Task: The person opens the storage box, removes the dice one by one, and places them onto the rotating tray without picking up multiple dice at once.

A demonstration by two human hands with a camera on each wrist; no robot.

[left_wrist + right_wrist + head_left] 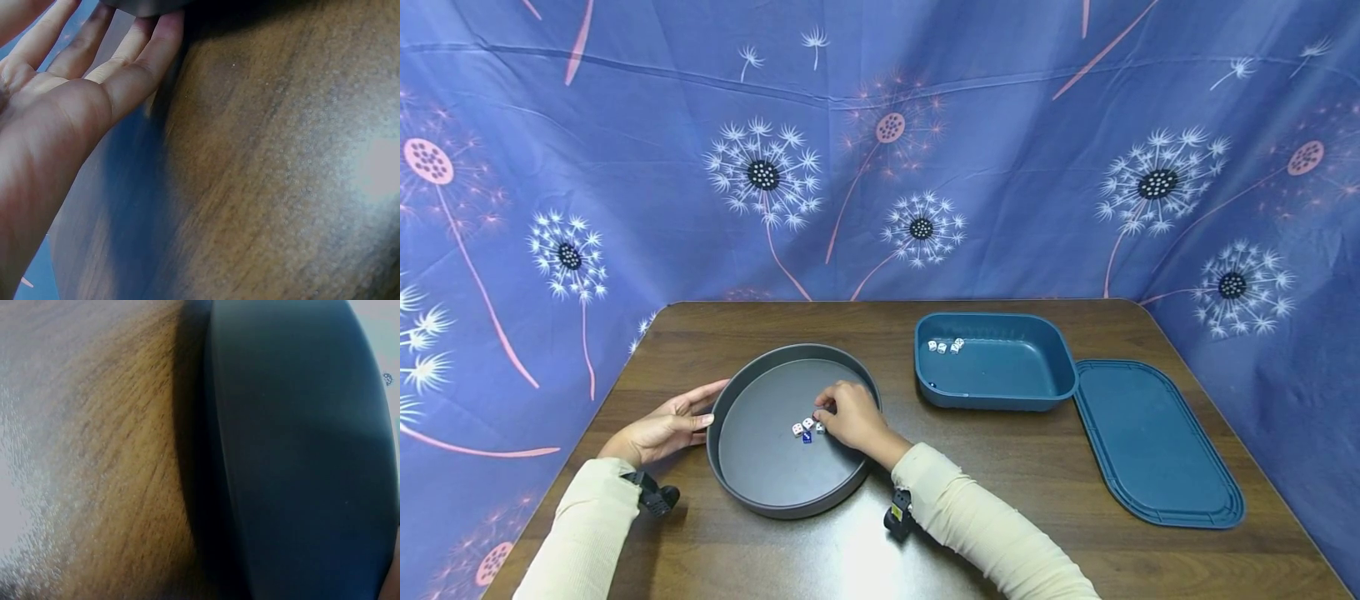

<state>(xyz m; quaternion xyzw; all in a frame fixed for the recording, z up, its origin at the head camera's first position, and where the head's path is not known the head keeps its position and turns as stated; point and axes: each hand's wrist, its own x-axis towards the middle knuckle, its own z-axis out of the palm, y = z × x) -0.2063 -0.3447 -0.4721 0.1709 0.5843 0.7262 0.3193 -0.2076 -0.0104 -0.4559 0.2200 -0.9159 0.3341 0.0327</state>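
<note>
A round dark grey pan (760,467) stands on the table, with several small dice (807,424) grouped on its floor. Most are white with dots and one is a blue die (807,437). My left hand (662,425) touches the pan's left outer wall, its fingers fairly straight and its thumb at the rim. In the left wrist view, the fingertips meet the pan's edge (147,6). Reaching over the right rim, my right hand (853,415) has bent fingers just above the dice. Whether a die is between its fingertips is hidden. The right wrist view shows mainly the pan's outer wall (300,437).
A blue rectangular container (1000,402) stands at the back right, with several white dice (942,348) and a small dark die (932,384) at its left side. Beside it lies a blue lid (1157,442), flat on the wooden table (985,475). A patterned cloth (850,150) hangs behind.
</note>
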